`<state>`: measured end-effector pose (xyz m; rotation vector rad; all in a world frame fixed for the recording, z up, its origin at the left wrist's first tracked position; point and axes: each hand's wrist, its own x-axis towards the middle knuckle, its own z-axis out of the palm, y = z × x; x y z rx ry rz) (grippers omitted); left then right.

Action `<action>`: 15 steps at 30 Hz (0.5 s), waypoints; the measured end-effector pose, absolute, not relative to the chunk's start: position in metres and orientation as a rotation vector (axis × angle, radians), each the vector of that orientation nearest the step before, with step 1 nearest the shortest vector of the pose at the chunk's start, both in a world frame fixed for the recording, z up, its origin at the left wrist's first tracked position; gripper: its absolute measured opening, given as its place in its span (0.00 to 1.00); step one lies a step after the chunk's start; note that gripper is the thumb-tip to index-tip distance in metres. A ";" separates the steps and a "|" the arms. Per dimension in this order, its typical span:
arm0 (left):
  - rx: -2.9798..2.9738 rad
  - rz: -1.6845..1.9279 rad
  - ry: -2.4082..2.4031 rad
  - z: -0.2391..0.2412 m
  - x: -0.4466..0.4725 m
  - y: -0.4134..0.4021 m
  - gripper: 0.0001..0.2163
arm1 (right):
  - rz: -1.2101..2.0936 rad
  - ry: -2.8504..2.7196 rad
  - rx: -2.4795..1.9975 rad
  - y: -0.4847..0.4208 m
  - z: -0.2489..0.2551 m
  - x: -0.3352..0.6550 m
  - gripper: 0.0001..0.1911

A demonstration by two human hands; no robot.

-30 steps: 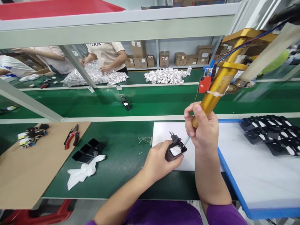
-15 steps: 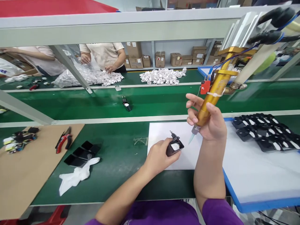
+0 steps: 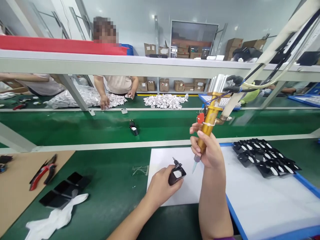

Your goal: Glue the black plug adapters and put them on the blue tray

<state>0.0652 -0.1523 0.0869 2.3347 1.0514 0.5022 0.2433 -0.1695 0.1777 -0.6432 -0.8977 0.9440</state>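
Observation:
My left hand point(image 3: 162, 181) is closed around a black plug adapter housing point(image 3: 177, 174), its prongs pointing up and away and a white part showing on it. My right hand point(image 3: 208, 146) grips a gold-coloured glue dispenser point(image 3: 208, 128) with a red switch point(image 3: 200, 118) on its side. The dispenser's pale tapered nozzle point(image 3: 194, 166) points down, a little to the right of the adapter and apart from it. Beneath both hands lies a white sheet point(image 3: 160, 156) on the green table point(image 3: 110, 186).
On the right, a blue-edged white board point(image 3: 265, 206) carries several black housings point(image 3: 265, 156). Red-handled pliers point(image 3: 43, 173), black casings point(image 3: 65, 190) and a white glove point(image 3: 58, 213) lie left. Another adapter point(image 3: 133, 128) sits on the green belt. Across it, a co-worker handles white parts point(image 3: 165, 101).
The camera has tilted up, so more of the room shows and the near edge has dropped out. Both hands keep their holds. The co-worker's hands have moved among the white parts.

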 end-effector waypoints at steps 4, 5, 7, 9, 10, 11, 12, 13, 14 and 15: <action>2.309 0.525 1.019 0.089 0.063 -0.154 0.16 | 0.974 -0.883 -0.601 -0.169 0.178 0.240 0.05; 2.295 0.538 1.012 0.090 0.063 -0.155 0.16 | 0.984 -0.898 -0.604 -0.169 0.178 0.240 0.05; 2.268 0.570 0.998 0.093 0.063 -0.156 0.16 | 0.996 -0.926 -0.612 -0.171 0.179 0.238 0.07; 2.248 0.603 0.986 0.097 0.063 -0.159 0.16 | 0.990 -0.940 -0.606 -0.173 0.180 0.235 0.08; 2.243 0.617 0.980 0.099 0.063 -0.160 0.17 | 0.978 -0.941 -0.601 -0.174 0.181 0.233 0.07; 2.241 0.630 0.975 0.101 0.063 -0.161 0.17 | 0.960 -0.940 -0.601 -0.174 0.182 0.231 0.07; 2.242 0.642 0.970 0.103 0.063 -0.162 0.17 | 0.941 -0.936 -0.608 -0.175 0.183 0.228 0.08; 2.245 0.654 0.966 0.105 0.063 -0.163 0.17 | 0.924 -0.932 -0.622 -0.176 0.183 0.226 0.09; 2.249 0.666 0.962 0.106 0.062 -0.164 0.18 | 0.912 -0.931 -0.643 -0.176 0.184 0.224 0.10; 2.256 0.673 0.959 0.108 0.061 -0.164 0.18 | 0.905 -0.932 -0.666 -0.177 0.185 0.222 0.11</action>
